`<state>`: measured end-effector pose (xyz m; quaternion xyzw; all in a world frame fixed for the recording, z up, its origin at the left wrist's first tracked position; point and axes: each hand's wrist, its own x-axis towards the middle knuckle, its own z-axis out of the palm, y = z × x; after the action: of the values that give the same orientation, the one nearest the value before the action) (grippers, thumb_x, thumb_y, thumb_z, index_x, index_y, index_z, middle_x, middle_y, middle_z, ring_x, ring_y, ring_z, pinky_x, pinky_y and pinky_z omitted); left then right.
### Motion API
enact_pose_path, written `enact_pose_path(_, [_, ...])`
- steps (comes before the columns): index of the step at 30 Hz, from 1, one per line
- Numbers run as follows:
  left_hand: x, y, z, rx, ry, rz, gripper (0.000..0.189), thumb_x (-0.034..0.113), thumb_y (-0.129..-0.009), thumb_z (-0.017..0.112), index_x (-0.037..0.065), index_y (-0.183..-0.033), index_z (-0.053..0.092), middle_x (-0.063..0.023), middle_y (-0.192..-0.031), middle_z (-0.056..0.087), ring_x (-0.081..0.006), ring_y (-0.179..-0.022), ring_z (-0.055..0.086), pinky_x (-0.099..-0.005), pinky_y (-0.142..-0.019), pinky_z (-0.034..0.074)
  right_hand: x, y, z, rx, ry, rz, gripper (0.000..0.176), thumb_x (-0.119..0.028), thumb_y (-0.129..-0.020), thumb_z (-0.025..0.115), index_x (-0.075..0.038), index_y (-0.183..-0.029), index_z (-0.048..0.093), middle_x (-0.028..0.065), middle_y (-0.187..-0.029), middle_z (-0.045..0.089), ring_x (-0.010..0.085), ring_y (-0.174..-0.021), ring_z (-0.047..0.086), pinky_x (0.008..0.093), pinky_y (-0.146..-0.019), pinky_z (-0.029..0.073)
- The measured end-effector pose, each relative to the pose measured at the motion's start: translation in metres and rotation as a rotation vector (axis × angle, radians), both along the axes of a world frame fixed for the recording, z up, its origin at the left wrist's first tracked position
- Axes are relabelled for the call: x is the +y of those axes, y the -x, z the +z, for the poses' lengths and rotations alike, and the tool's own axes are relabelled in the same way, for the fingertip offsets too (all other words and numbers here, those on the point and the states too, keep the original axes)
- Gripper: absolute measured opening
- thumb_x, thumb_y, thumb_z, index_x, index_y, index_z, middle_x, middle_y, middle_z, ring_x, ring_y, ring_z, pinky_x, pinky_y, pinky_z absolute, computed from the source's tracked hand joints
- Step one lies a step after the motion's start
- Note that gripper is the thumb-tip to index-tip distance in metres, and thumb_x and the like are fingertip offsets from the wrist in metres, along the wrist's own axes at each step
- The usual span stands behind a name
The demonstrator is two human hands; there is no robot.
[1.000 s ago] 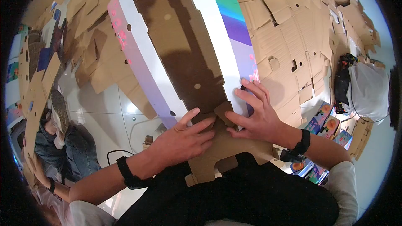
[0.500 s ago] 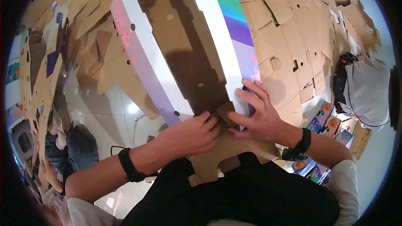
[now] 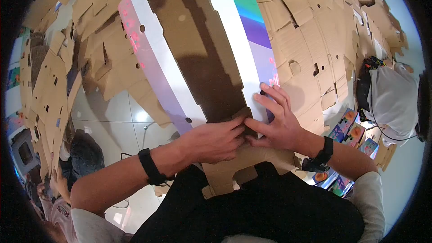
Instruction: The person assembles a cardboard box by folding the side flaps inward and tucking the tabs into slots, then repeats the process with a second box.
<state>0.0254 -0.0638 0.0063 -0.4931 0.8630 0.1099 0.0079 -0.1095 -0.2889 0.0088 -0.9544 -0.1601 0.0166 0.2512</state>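
A long cardboard box (image 3: 252, 74), brown inside with white edge strips and purple, pink and green printed sides, lies lengthwise before me. Its near end is unfolded, and a brown end flap with a cut-out (image 3: 270, 159) reaches to my lap. My left hand (image 3: 218, 139) has its fingers bent together at a small corner flap (image 3: 248, 130) by the near end; the fingertips partly hide it. With fingers over the outer side and thumb inward at that flap, my right hand (image 3: 281, 123) grips the right wall's near corner.
Flattened cardboard sheets (image 3: 310, 40) spread behind and right of the box. More sheets (image 3: 51, 90) stand at left, beside another person's dark-clad legs (image 3: 86, 153). Printed boxes (image 3: 346, 128) lie at right, near a person in white (image 3: 393, 94). Tiled floor (image 3: 108, 117) shows between.
My left hand has shifted right, its fingertips now at the small corner flap next to my right thumb. My right hand and the box stay almost still. At left, the cardboard sheets have moved.
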Motion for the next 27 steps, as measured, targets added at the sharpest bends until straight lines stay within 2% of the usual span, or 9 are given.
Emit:
enact_pose_path(3, [-0.002, 0.003, -0.001, 0.003, -0.066, -0.02, 0.033, 0.034, -0.089, 0.069, 0.011, -0.106, 0.083, -0.006, -0.115, 0.076, -0.0302, -0.13, 0.061, -0.0502, -0.127, 0.036, 0.0, 0.0, 0.0, -0.001, -0.003, 0.001, 0.051, -0.035, -0.071, 0.095, -0.025, -0.117, 0.073, 0.0143, -0.161, 0.043, 0.0433, -0.158, 0.033, 0.0651, -0.126, 0.033])
enact_pose_path(5, [-0.002, 0.004, -0.002, 0.025, -0.024, -0.044, 0.026, 0.033, -0.091, 0.069, 0.012, -0.098, 0.083, -0.0054, -0.106, 0.076, -0.0279, -0.119, 0.064, -0.0459, -0.118, 0.039, -0.001, 0.0, 0.001, -0.004, -0.005, -0.005, 0.051, -0.034, -0.072, 0.095, -0.025, -0.117, 0.073, 0.0142, -0.161, 0.044, 0.043, -0.158, 0.034, 0.0651, -0.126, 0.033])
enact_pose_path(8, [0.007, 0.001, -0.018, 0.091, 0.133, -0.1, 0.023, 0.029, -0.093, 0.07, 0.013, -0.08, 0.08, -0.0036, -0.085, 0.074, -0.0232, -0.093, 0.069, -0.0379, -0.098, 0.045, -0.002, -0.001, 0.001, -0.016, -0.015, -0.002, 0.051, -0.034, -0.072, 0.095, -0.026, -0.117, 0.073, 0.0141, -0.16, 0.044, 0.0426, -0.158, 0.034, 0.065, -0.126, 0.033])
enact_pose_path(12, [0.011, -0.003, -0.034, 0.148, 0.2, -0.096, 0.021, 0.026, -0.088, 0.071, 0.013, -0.071, 0.075, -0.0027, -0.072, 0.07, -0.022, -0.074, 0.068, -0.0366, -0.081, 0.048, -0.003, -0.004, 0.002, -0.03, -0.007, 0.021, 0.051, -0.034, -0.069, 0.099, -0.026, -0.113, 0.075, 0.0156, -0.154, 0.043, 0.0476, -0.155, 0.036, 0.0694, -0.122, 0.035])
enact_pose_path(15, [0.011, 0.002, -0.035, 0.153, 0.158, -0.015, 0.022, 0.024, -0.086, 0.07, 0.012, -0.068, 0.073, -0.0035, -0.072, 0.07, -0.0209, -0.071, 0.067, -0.0361, -0.07, 0.048, -0.002, -0.004, 0.003, -0.041, -0.006, 0.019, 0.05, -0.034, -0.07, 0.099, -0.026, -0.113, 0.075, 0.015, -0.154, 0.042, 0.0473, -0.155, 0.036, 0.0689, -0.122, 0.035])
enact_pose_path(19, [0.01, 0.003, -0.034, 0.175, 0.144, 0.048, 0.023, 0.023, -0.086, 0.069, 0.011, -0.067, 0.073, -0.0051, -0.075, 0.07, -0.0202, -0.07, 0.068, -0.0357, -0.064, 0.047, -0.002, -0.004, 0.002, -0.038, -0.006, 0.014, 0.048, -0.035, -0.071, 0.099, -0.026, -0.112, 0.075, 0.0146, -0.154, 0.042, 0.0468, -0.155, 0.036, 0.0686, -0.122, 0.035])
enact_pose_path(27, [0.012, 0.007, -0.046, 0.166, 0.212, 0.065, 0.022, 0.024, -0.085, 0.069, 0.012, -0.066, 0.074, -0.0042, -0.073, 0.064, -0.0205, -0.07, 0.067, -0.0358, -0.064, 0.047, 0.0, -0.004, -0.002, -0.057, -0.012, 0.002, 0.051, -0.035, -0.069, 0.1, -0.028, -0.112, 0.076, 0.014, -0.154, 0.043, 0.0468, -0.154, 0.038, 0.0679, -0.122, 0.036])
